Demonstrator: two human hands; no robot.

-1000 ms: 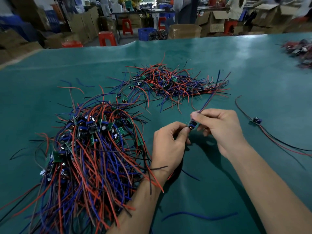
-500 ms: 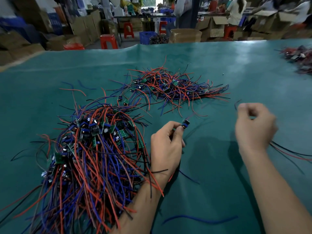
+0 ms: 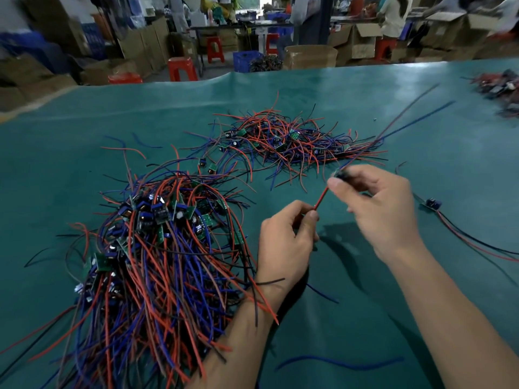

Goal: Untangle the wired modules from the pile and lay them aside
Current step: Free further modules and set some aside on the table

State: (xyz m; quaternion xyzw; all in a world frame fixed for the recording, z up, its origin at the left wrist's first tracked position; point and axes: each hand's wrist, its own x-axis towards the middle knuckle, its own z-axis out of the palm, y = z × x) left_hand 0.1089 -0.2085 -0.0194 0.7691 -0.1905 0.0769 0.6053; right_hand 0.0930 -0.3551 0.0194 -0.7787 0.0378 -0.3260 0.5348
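A: What is seen from the head view?

B: A green worktop [image 3: 84, 153] is seen, with a large pile [image 3: 157, 262] of red, blue and black wired modules at the left. The left forearm is laid over the pile's right edge.

A: And the hands?

B: A red wire [image 3: 321, 199] is pinched between thumb and fingers of the left hand [image 3: 283, 242]. At the wire's upper end a small module [image 3: 338, 174], blurred, is pinched in the grip of the right hand [image 3: 384, 209]; its other wires are seen trailing up and to the right, off the worktop. Both hands are held between the pile and the laid-aside module [image 3: 432, 204] at the right, whose red and black wires are stretched toward the right edge.

A: Anything else?

B: A second heap [image 3: 283, 138] is seen farther back, a loose blue wire [image 3: 339, 363] near the bottom, and cartons and red stools [image 3: 181, 69] beyond the worktop.
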